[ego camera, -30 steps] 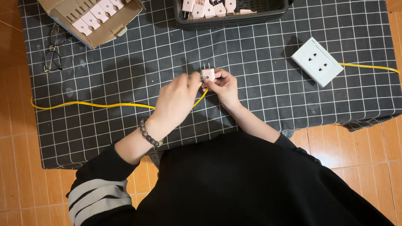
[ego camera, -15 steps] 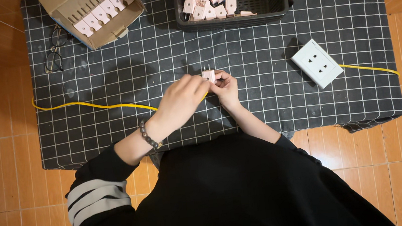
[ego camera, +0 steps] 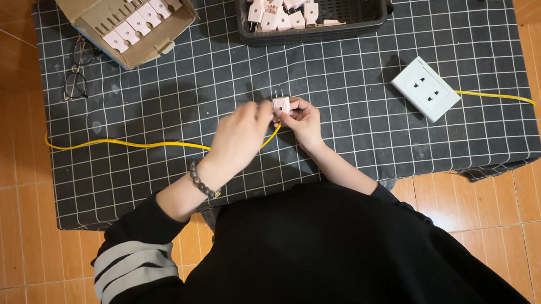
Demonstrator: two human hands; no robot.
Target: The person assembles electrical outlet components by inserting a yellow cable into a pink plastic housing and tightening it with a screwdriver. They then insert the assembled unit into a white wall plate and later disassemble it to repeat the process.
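A small pink plug point(ego camera: 281, 104) with two metal prongs pointing away from me is pinched between both hands above the black checked cloth point(ego camera: 211, 85). My left hand point(ego camera: 240, 137), with a bead bracelet at the wrist, grips it from the left. From the right, my right hand point(ego camera: 303, 117) holds it with its fingertips. A yellow cable point(ego camera: 124, 145) runs from the table's left edge under my left hand toward the plug.
A black basket point(ego camera: 362, 4) with several pink plugs stands at the back centre. A cardboard box point(ego camera: 160, 34) of pink plugs lies back left, glasses point(ego camera: 77, 71) beside it. A white socket block point(ego camera: 426, 88) with a yellow lead sits at right.
Both hands stay on the plug at the same spot; the fingers have shifted slightly around it.
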